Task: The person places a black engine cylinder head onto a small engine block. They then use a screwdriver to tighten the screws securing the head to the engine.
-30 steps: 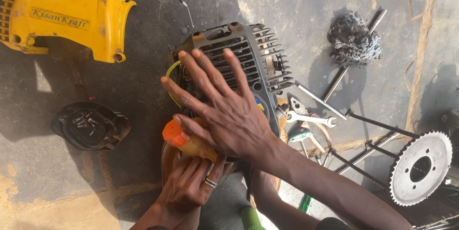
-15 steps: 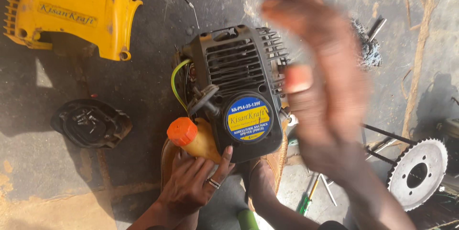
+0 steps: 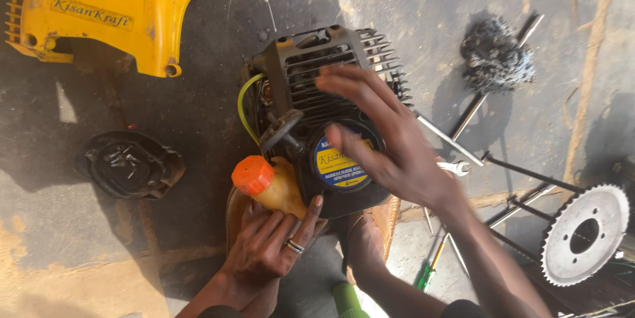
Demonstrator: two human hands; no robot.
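Upright, engine (image 3: 324,119) points fins upward; left hand (image 3: 271,245) grips its base; right hand (image 3: 390,146) spread wide.

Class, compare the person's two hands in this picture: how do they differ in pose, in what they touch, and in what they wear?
The left hand grips the yellowish tank under the orange cap, fingers curled; the right hand is spread flat over the black engine. The left hand wears a ring; none shows on the right hand. The left hand looks sharp; the right hand is slightly blurred. Both are bare and at the same engine.
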